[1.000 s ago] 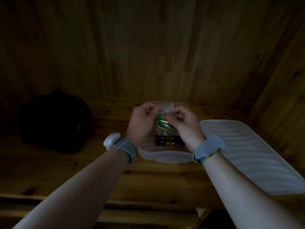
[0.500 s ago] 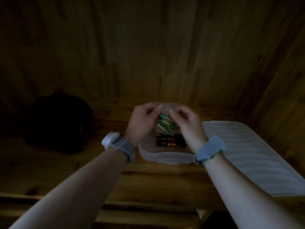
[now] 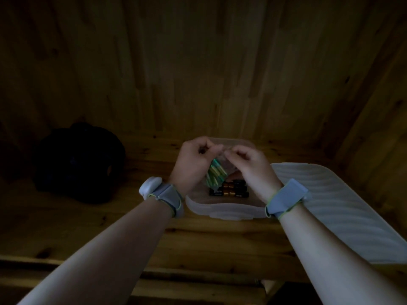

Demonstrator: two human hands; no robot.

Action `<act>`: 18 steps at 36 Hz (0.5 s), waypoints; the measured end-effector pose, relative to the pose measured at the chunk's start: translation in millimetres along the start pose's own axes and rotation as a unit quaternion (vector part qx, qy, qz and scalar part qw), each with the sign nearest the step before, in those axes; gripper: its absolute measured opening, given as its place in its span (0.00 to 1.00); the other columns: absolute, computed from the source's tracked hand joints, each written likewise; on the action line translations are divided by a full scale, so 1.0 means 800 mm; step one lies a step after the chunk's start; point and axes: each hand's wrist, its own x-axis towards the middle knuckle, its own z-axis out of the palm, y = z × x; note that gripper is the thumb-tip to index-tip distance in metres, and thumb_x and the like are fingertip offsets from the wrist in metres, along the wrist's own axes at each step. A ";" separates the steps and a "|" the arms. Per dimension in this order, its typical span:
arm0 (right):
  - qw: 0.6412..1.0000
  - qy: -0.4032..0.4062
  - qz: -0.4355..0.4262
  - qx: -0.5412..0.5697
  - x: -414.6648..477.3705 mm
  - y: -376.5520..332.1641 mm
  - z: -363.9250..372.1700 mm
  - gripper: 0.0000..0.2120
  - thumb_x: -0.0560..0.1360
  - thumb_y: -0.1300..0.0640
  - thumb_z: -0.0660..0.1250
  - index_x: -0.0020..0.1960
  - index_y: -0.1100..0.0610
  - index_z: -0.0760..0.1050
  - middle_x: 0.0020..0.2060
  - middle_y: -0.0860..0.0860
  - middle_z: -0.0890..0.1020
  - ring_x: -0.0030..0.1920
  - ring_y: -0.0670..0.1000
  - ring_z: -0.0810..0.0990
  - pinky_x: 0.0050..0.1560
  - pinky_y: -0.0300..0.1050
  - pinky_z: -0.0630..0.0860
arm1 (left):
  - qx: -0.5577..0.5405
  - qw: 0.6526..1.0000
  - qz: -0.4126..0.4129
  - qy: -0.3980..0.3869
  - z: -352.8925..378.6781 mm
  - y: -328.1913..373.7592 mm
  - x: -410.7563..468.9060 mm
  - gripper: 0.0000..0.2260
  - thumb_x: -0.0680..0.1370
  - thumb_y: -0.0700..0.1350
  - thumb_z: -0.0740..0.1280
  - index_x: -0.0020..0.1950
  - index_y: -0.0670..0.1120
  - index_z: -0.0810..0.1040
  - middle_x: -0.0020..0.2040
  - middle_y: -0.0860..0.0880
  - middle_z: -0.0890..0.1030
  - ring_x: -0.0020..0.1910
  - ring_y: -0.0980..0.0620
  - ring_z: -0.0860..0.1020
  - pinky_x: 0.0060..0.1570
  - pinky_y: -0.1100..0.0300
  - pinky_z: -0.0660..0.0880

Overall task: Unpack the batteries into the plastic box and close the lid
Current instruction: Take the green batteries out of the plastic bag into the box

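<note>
A translucent plastic box stands open on the wooden table, with several black-and-copper batteries lying inside. Above it hangs a small clear bag of green batteries. My left hand and my right hand both pinch the bag's top edge, fingertips nearly touching. The box's white ribbed lid lies flat on the table just right of the box.
A dark bag sits on the table at the left, against the wooden wall. The table's front edge runs below my forearms. Both wrists carry grey bands.
My hands have drawn closer together at the bag's top, and the bag of green batteries hangs a little lower toward the box.
</note>
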 end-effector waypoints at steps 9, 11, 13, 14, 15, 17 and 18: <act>0.998 0.021 -0.043 -0.040 0.000 -0.001 0.002 0.09 0.80 0.53 0.67 0.44 0.56 0.80 0.38 0.54 0.82 0.37 0.57 0.85 0.34 0.61 0.83 | -0.080 0.994 -0.036 0.058 0.003 -0.007 -0.001 0.07 0.80 0.46 0.70 0.43 0.47 0.81 0.40 0.49 0.83 0.43 0.50 0.82 0.52 0.49 0.79; 0.998 0.030 -0.047 -0.021 -0.002 -0.005 0.001 0.10 0.81 0.56 0.67 0.45 0.62 0.79 0.37 0.56 0.82 0.35 0.55 0.85 0.32 0.55 0.83 | -0.088 0.994 -0.049 0.050 0.002 -0.008 0.001 0.11 0.82 0.49 0.66 0.41 0.47 0.80 0.38 0.48 0.81 0.41 0.49 0.80 0.51 0.44 0.78; 0.998 0.036 -0.046 -0.016 -0.003 -0.008 0.000 0.11 0.81 0.57 0.66 0.45 0.65 0.77 0.35 0.56 0.81 0.34 0.51 0.84 0.30 0.50 0.82 | -0.084 0.995 -0.049 0.037 0.001 -0.006 0.001 0.13 0.83 0.50 0.65 0.41 0.47 0.79 0.37 0.49 0.79 0.40 0.49 0.78 0.49 0.44 0.77; 0.998 0.035 -0.043 -0.015 -0.003 -0.007 -0.001 0.12 0.81 0.57 0.66 0.45 0.65 0.77 0.35 0.56 0.81 0.34 0.51 0.84 0.30 0.52 0.82 | -0.088 0.994 -0.050 0.030 0.000 -0.003 0.001 0.13 0.83 0.50 0.64 0.42 0.46 0.79 0.36 0.50 0.79 0.40 0.50 0.78 0.47 0.47 0.76; 0.999 0.032 -0.038 -0.015 -0.002 -0.005 -0.001 0.12 0.81 0.56 0.66 0.44 0.64 0.77 0.36 0.57 0.81 0.35 0.53 0.85 0.31 0.56 0.83 | -0.094 0.994 -0.052 0.020 0.000 -0.001 0.000 0.13 0.83 0.50 0.64 0.43 0.45 0.79 0.37 0.50 0.79 0.40 0.51 0.79 0.46 0.49 0.76; 0.999 0.025 -0.026 -0.018 -0.001 -0.001 0.000 0.12 0.81 0.53 0.66 0.42 0.59 0.77 0.36 0.56 0.81 0.36 0.58 0.85 0.32 0.66 0.81 | -0.094 0.994 -0.052 -0.002 0.000 0.004 0.000 0.14 0.83 0.51 0.64 0.46 0.41 0.79 0.38 0.48 0.80 0.40 0.50 0.80 0.44 0.53 0.77; 0.999 0.021 -0.021 -0.016 -0.001 0.001 0.000 0.13 0.80 0.51 0.66 0.40 0.56 0.77 0.36 0.54 0.81 0.36 0.59 0.85 0.32 0.68 0.81 | -0.084 0.995 -0.044 -0.007 0.001 0.005 0.000 0.14 0.83 0.50 0.64 0.47 0.40 0.79 0.38 0.48 0.80 0.39 0.51 0.80 0.43 0.54 0.77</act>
